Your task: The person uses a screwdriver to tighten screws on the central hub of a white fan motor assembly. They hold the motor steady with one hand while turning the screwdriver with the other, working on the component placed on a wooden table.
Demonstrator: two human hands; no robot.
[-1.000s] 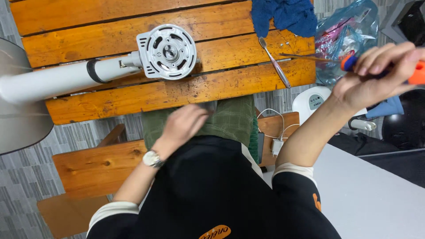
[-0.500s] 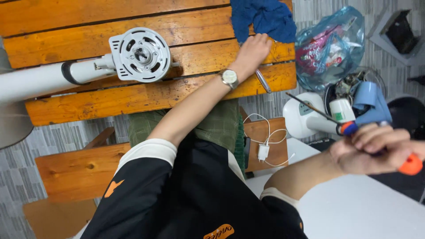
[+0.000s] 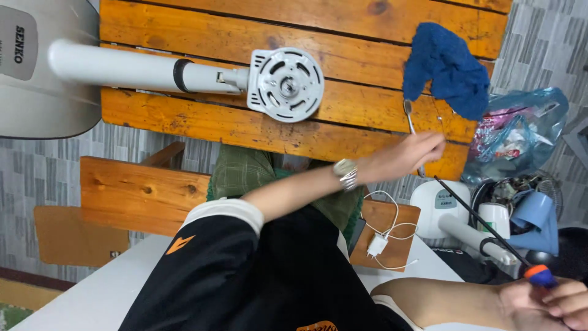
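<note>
So we've got our left hand (image 3: 411, 154) stretched out to the right of centre in the frame, wristwatch (image 3: 346, 174) on the wrist, fingers loosely bunched and landing on the near edge of the wooden table (image 3: 184, 122). Right under those fingers is a thin pair of metal tweezers (image 3: 410, 119). The tip end pokes up toward the blue cloth (image 3: 450, 67) in the upper right, while the lower end runs under the fingertips and peeks out just below them. We honestly can't tell if the fingers are actually pinching it or just resting on it.

Our right hand (image 3: 548, 303) is way down in the lower right corner, fingers curled tight around the orange and blue handle of a screwdriver (image 3: 490, 230). Its long dark shaft slants up and left, with the tip ending just below the left hand's fingers, close to the bottom end of the tweezers but not touching from what we can see.

Upper middle of the frame has the round white fan motor housing (image 3: 285, 84) lying on the table, attached to a white pole (image 3: 122, 66) running off left. A blue plastic bag (image 3: 520, 132) of stuff sits at the right edge.
</note>
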